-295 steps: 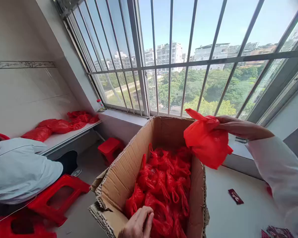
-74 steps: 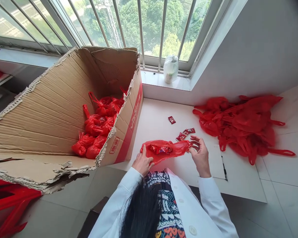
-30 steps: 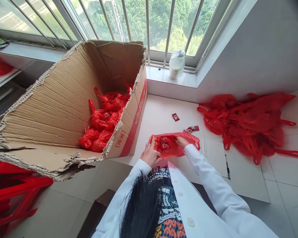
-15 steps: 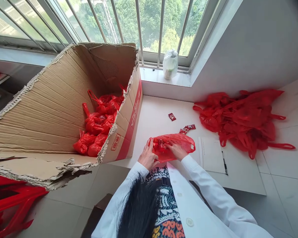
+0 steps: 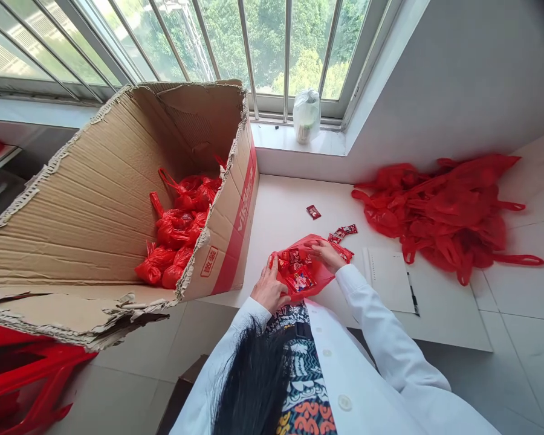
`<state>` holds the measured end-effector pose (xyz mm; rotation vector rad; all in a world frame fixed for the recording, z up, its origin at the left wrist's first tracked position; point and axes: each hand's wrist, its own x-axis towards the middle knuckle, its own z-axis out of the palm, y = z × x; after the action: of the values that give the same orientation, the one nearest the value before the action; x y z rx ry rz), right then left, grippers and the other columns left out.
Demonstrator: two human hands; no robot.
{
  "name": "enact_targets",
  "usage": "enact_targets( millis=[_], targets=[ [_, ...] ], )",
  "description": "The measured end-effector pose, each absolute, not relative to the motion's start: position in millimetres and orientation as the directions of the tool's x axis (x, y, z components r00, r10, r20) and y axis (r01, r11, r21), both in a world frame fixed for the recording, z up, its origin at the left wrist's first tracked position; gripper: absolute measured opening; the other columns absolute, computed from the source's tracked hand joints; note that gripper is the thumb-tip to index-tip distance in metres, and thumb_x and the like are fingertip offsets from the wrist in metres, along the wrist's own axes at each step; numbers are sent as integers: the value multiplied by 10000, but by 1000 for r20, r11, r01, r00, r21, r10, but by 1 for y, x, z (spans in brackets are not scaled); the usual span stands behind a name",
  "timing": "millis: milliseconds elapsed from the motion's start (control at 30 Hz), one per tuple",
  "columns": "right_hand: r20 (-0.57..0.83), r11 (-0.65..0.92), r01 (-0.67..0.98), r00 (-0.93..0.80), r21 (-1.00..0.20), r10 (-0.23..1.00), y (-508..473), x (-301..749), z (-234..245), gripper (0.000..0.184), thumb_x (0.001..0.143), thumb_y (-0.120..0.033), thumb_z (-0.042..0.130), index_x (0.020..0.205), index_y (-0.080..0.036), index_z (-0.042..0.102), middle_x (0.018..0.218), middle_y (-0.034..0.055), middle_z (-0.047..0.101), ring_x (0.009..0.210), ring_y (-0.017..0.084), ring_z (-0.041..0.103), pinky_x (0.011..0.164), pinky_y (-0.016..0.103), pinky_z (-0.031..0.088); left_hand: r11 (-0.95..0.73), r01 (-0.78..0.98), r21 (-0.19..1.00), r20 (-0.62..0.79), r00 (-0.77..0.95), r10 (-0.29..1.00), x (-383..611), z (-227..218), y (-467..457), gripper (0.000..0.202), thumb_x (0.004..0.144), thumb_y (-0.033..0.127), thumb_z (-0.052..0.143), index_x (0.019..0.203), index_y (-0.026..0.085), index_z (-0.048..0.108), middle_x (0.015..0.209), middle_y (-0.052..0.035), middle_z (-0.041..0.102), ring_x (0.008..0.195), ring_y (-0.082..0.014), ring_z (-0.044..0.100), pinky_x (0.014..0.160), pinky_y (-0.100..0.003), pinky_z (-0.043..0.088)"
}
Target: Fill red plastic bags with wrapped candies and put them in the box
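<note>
On the white table edge in front of me lies a red plastic bag (image 5: 323,279), its mouth spread wide. Several small red printed packets (image 5: 301,280) show inside it. My left hand (image 5: 269,290) is closed on the bag's left rim. At the far right side, my right hand (image 5: 329,256) pinches the bag's edge with its fingers and thumb. Just beyond the bag lie a few loose packets (image 5: 343,232), and a single packet (image 5: 313,212) sits farther back.
A torn cardboard box (image 5: 229,241) stands at left, holding tied red bags (image 5: 174,232). Red plastic bags (image 5: 453,211) are heaped at right beside a notebook (image 5: 390,281) and pen (image 5: 412,293). A white plastic bag (image 5: 307,116) stands on the windowsill. A red stool (image 5: 31,371) is lower left.
My right hand has come out of the bag and moved up to its far edge. The bag's mouth is wider, showing the packets inside. My left hand stays on the rim.
</note>
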<state>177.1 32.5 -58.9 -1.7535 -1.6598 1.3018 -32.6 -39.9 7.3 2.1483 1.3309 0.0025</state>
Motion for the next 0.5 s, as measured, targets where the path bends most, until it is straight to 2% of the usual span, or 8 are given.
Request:
enact_targets(
  millis=[67,167,233,367,500],
  targets=[
    [-360,-213,561,-165,-800,918,36,164,-61,339,858,-143,310,1085,-128,561,1011,90,660,866,141,637,742,243,483,-305,823,479,-305,482,821,-39,4,-42,126,688,264,725,710,140,720,1537,-82,63,1377,-387,107,1102,-488,258],
    [-397,-168,626,-246,-762,884,33,140,-72,225,799,-141,424,870,-145,638,868,55,684,790,148,625,718,235,465,-282,845,454,-330,453,828,-46,1,-44,121,692,270,723,732,156,730,1536,-73,84,1369,-378,164,1097,-476,274],
    [-425,-129,694,-274,-709,863,28,122,-83,177,763,-125,478,816,-135,647,855,71,683,782,172,614,728,263,454,-277,852,445,-338,446,829,-47,1,-45,120,696,271,720,745,163,733,1535,-66,99,1361,-376,194,1095,-486,273],
    [-429,-69,826,-217,-560,877,16,94,-102,293,782,-139,488,1055,-100,585,1158,189,582,1020,267,544,858,387,403,-283,842,459,-326,456,828,-42,3,-44,99,704,263,709,749,179,739,1540,-36,70,1353,-374,222,1092,-508,271],
    [-416,18,890,-231,-455,880,10,84,-111,337,808,-161,487,1138,-111,529,1237,205,527,1127,265,478,939,401,349,-266,844,466,-333,446,831,-39,5,-44,75,706,236,700,755,199,743,1540,-16,71,1318,-364,305,1072,-511,312]
  ],
)
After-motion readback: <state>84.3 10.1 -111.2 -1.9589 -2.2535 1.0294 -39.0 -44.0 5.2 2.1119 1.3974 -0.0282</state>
